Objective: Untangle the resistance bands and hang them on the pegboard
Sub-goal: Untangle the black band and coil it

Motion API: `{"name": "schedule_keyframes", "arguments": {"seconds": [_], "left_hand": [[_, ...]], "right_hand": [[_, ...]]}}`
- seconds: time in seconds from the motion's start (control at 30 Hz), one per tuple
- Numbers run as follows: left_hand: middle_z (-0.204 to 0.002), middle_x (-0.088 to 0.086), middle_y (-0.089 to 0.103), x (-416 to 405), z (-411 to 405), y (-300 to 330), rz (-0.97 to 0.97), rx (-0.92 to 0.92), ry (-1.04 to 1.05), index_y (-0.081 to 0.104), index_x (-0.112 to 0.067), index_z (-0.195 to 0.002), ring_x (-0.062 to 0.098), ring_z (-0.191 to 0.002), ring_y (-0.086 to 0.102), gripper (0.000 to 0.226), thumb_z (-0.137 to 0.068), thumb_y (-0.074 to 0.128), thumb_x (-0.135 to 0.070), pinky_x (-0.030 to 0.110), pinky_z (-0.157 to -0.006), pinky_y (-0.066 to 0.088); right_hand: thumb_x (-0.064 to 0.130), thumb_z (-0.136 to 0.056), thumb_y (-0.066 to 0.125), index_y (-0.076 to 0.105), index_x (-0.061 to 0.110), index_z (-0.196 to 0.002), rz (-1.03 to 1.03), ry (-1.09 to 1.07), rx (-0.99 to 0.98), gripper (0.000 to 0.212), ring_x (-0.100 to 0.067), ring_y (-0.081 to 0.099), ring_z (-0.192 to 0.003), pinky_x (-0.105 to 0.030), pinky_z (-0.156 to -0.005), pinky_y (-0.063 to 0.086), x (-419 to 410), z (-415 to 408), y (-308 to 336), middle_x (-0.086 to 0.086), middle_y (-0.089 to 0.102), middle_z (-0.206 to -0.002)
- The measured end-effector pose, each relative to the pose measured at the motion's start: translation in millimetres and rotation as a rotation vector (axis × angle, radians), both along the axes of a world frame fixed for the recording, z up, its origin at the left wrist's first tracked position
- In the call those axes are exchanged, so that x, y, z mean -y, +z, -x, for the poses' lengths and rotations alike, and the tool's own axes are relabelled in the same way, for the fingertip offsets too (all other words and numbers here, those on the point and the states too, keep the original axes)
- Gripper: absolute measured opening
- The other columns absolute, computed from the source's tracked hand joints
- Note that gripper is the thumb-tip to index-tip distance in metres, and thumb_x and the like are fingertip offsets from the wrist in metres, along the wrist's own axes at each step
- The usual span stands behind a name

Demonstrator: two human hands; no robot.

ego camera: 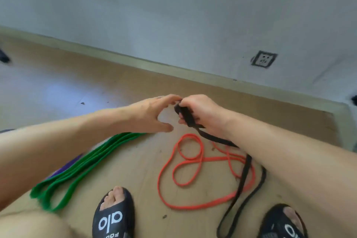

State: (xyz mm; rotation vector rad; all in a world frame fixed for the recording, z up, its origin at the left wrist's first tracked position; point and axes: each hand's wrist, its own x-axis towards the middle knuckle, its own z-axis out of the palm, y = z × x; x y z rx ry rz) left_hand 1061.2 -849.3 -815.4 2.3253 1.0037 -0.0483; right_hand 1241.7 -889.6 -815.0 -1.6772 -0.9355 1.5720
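Note:
My right hand grips the bunched upper end of a black resistance band, which trails down to the floor by my right foot. My left hand is spread, its fingertips touching the top of the black band next to my right hand. A red-orange band lies looped and twisted on the wooden floor below my hands; the black band crosses over it. A green band lies folded in long strands at the left, with a purple band partly hidden beneath it. No pegboard is in view.
I stand on a wooden floor in black slides. A grey wall with a socket rises behind a pale baseboard. A dark object sits at the far left edge.

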Motion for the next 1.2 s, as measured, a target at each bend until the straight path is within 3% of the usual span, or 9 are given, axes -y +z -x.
{"name": "schedule_keyframes", "arguments": {"seconds": [0.07,0.17,0.3,0.4,0.47,0.57,0.8,1.03,1.2], "left_hand": [[-0.136,-0.011,0.055,8,-20,45,0.014,0.056,0.013,0.041,-0.031,-0.142,0.007,-0.126,0.050,0.073,-0.081,0.081,-0.032,0.023,-0.101,0.038],[-0.112,-0.013,0.068,30,-52,103,0.081,0.230,0.049,0.054,-0.031,-0.114,0.004,-0.112,0.061,0.056,-0.067,0.079,-0.048,0.035,-0.103,0.047],[-0.110,0.008,0.072,65,-87,144,0.186,0.502,0.196,0.062,-0.024,-0.110,0.023,-0.109,0.068,0.053,-0.066,0.080,-0.050,0.050,-0.102,0.051],[-0.113,0.001,0.076,84,-98,142,0.265,0.593,0.194,0.067,-0.024,-0.114,0.018,-0.115,0.069,0.029,-0.086,0.074,-0.030,0.044,-0.110,0.048],[-0.105,-0.004,0.078,96,-100,136,0.342,0.620,0.210,0.066,-0.021,-0.112,0.016,-0.112,0.071,0.018,-0.098,0.064,-0.010,0.037,-0.106,0.053],[-0.103,-0.002,0.077,105,-98,136,0.403,0.626,0.237,0.063,-0.011,-0.120,0.017,-0.108,0.072,0.020,-0.102,0.057,-0.005,0.028,-0.098,0.056],[-0.116,0.022,0.071,94,-89,143,0.321,0.616,0.208,0.063,-0.013,-0.129,0.024,-0.093,0.074,0.029,-0.101,0.061,-0.012,0.046,-0.093,0.060],[-0.091,-0.009,0.073,98,-89,143,0.090,0.451,0.052,0.069,-0.034,-0.104,0.014,-0.089,0.071,0.024,-0.093,0.071,-0.012,0.042,-0.094,0.057],[-0.079,0.007,0.072,93,-83,145,0.022,0.381,0.034,0.068,-0.023,-0.093,0.022,-0.075,0.072,0.009,-0.090,0.076,-0.024,0.046,-0.086,0.059]], "right_hand": [[0.010,-0.096,0.058,0.067,0.002,-0.088,-0.098,-0.025,0.016,0.014,-0.025,0.064,-0.058,-0.046,-0.080,0.058,8,-14,39,-0.012,0.065,-0.068],[0.014,-0.096,0.060,0.066,0.004,-0.082,-0.228,-0.062,-0.007,0.018,-0.023,0.062,-0.060,-0.038,-0.068,0.055,28,-36,94,-0.008,0.064,-0.065],[0.019,-0.098,0.057,0.070,0.004,-0.097,-0.403,-0.035,-0.040,0.021,-0.021,0.065,-0.080,-0.039,-0.079,0.053,66,-61,146,-0.006,0.068,-0.079],[0.020,-0.099,0.054,0.069,0.006,-0.097,-0.481,-0.008,-0.001,0.021,-0.023,0.067,-0.086,-0.047,-0.093,0.053,89,-68,156,-0.007,0.071,-0.082],[0.019,-0.100,0.054,0.068,0.009,-0.093,-0.476,-0.001,0.032,0.018,-0.024,0.068,-0.085,-0.049,-0.083,0.054,99,-67,154,-0.008,0.075,-0.084],[0.020,-0.098,0.058,0.069,0.011,-0.093,-0.460,-0.027,0.078,0.016,-0.025,0.069,-0.086,-0.036,-0.068,0.050,105,-67,151,-0.015,0.076,-0.098],[0.021,-0.098,0.054,0.068,0.009,-0.091,-0.464,-0.088,-0.161,0.020,-0.027,0.070,-0.091,-0.041,-0.093,0.053,105,-69,168,-0.013,0.071,-0.091],[0.034,-0.094,0.066,0.064,0.017,-0.083,-0.432,-0.031,-0.056,0.021,-0.020,0.066,-0.088,-0.043,-0.098,0.049,116,-78,162,-0.004,0.065,-0.082],[0.025,-0.095,0.062,0.063,0.015,-0.094,-0.376,0.044,-0.001,0.011,-0.018,0.065,-0.094,-0.038,-0.090,0.049,125,-90,162,-0.003,0.069,-0.091]]}}
